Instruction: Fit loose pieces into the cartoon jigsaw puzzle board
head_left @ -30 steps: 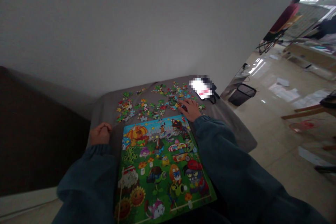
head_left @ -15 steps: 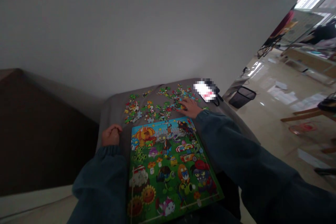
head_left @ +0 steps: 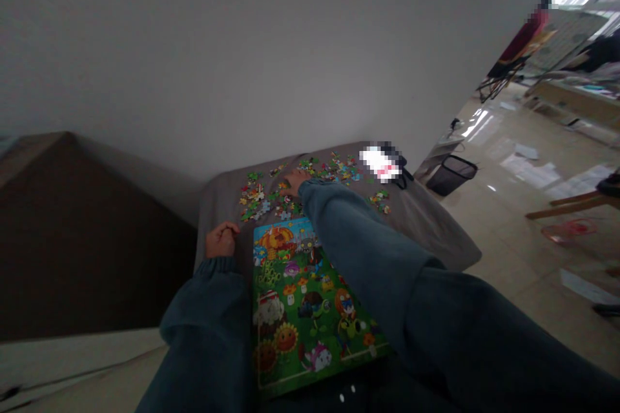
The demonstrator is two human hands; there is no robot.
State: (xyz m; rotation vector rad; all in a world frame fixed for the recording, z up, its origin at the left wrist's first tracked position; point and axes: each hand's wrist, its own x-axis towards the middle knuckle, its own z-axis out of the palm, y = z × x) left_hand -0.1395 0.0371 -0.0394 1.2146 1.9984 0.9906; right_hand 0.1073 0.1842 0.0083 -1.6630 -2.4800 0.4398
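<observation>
Loose jigsaw pieces (head_left: 252,197) lie scattered over the grey cloth-covered table (head_left: 217,197). My right hand (head_left: 294,182) reaches leftward across them, low over the middle of the scatter. Its fingers are small and blurred, so a piece in them cannot be made out. My left hand (head_left: 221,240) rests as a fist at the table's left edge, beside the board, with nothing visible in it. Between my arms lies a colourful cartoon puzzle board (head_left: 290,310) with plants and zombies, its right side hidden under my right sleeve (head_left: 368,251).
A bright phone-like screen (head_left: 380,162), partly pixelated, lies at the table's back right with a dark strap-like thing beside it. A grey wall (head_left: 290,64) rises behind. On the floor at right stand a black bin (head_left: 450,175) and a wooden-legged chair (head_left: 562,205).
My right hand has moved left across the pieces, uncovering some at the right, and its sleeve now covers part of the board. My left hand stays a fist. The view has shifted slightly.
</observation>
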